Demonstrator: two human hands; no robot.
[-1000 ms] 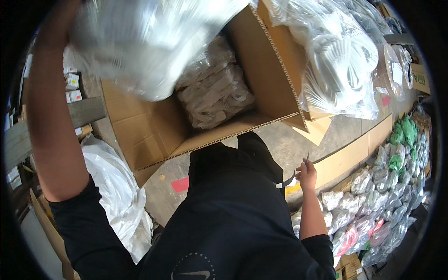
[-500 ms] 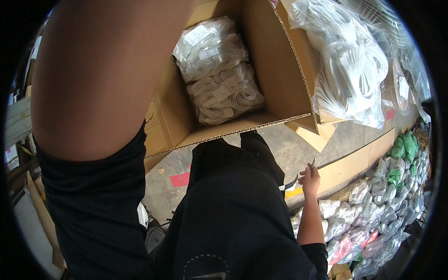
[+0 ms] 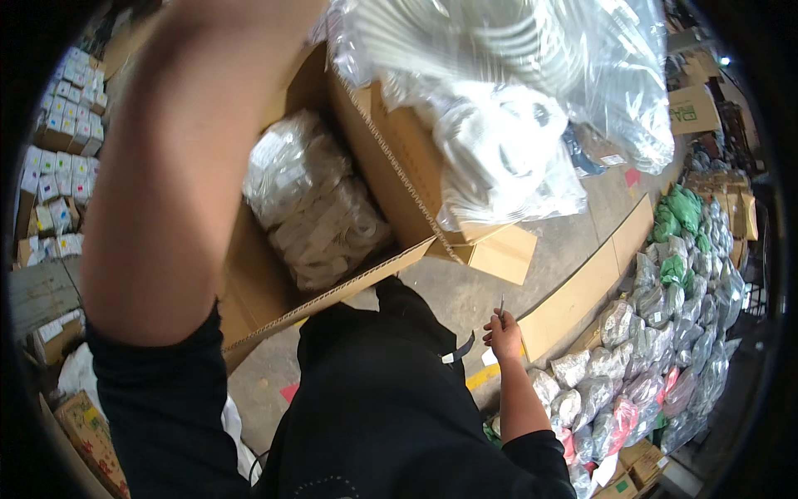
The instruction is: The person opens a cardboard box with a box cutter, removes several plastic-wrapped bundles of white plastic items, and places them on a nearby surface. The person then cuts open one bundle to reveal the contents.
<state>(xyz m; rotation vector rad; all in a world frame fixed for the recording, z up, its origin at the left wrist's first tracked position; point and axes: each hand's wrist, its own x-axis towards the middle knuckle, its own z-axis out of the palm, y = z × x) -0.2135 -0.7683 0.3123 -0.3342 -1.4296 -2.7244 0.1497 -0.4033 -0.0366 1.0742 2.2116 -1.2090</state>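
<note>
My left arm is raised across the left of the view and runs past the top edge, so that hand is out of sight. Low on the right, my right hand (image 3: 504, 338) is closed round a slim dark pointed tool (image 3: 501, 306), whose exact kind I cannot make out. In front of my legs stands an open cardboard box (image 3: 332, 297). Inside it lie two clear plastic bags, an upper bag (image 3: 298, 158) and a lower bag (image 3: 328, 241), packed with pale items. Beside the box, a large clear bag of white curved pieces (image 3: 507, 150) rests on cardboard.
A long flat cardboard strip (image 3: 582, 283) lies on the concrete floor to the right. Beyond it are many filled plastic bags (image 3: 657, 349), some green or red. Small white boxes (image 3: 71, 108) are stacked at the far left. A cardboard flap (image 3: 504, 254) juts out beside the box.
The view has shifted: the box now appears further left and lower, and more of the white-piece bags shows. My right hand still holds the slim tool, and my left arm stays raised.
</note>
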